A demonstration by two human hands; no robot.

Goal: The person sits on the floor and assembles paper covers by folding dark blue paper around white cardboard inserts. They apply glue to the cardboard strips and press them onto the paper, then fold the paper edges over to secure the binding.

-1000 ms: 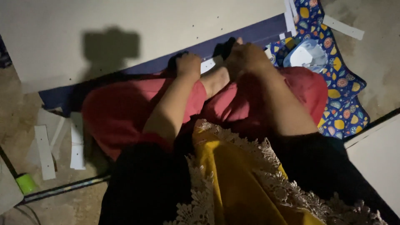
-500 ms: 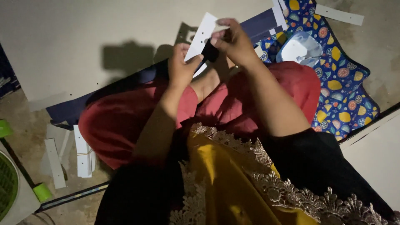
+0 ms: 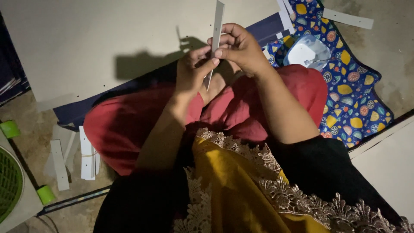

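A long, narrow white strip (image 3: 217,30) of card stands nearly upright, seen edge-on, above my lap. My left hand (image 3: 192,71) pinches its lower part from the left. My right hand (image 3: 239,46) grips it from the right, thumb and fingers closed on it. Both hands meet over my red trousers (image 3: 129,125), where I sit cross-legged with a bare foot just under them.
A large pale board (image 3: 108,39) lies ahead on a dark blue sheet (image 3: 77,112). A stack of white strips (image 3: 87,153) lies left on the floor, more strips (image 3: 347,18) top right. A patterned blue cloth (image 3: 353,95) holds a white plastic bag (image 3: 308,51). A green-grilled appliance (image 3: 8,185) sits lower left.
The strip has been lifted from my lap and turned from face-on to edge-on. Both hands rose with it and now hold it upright.
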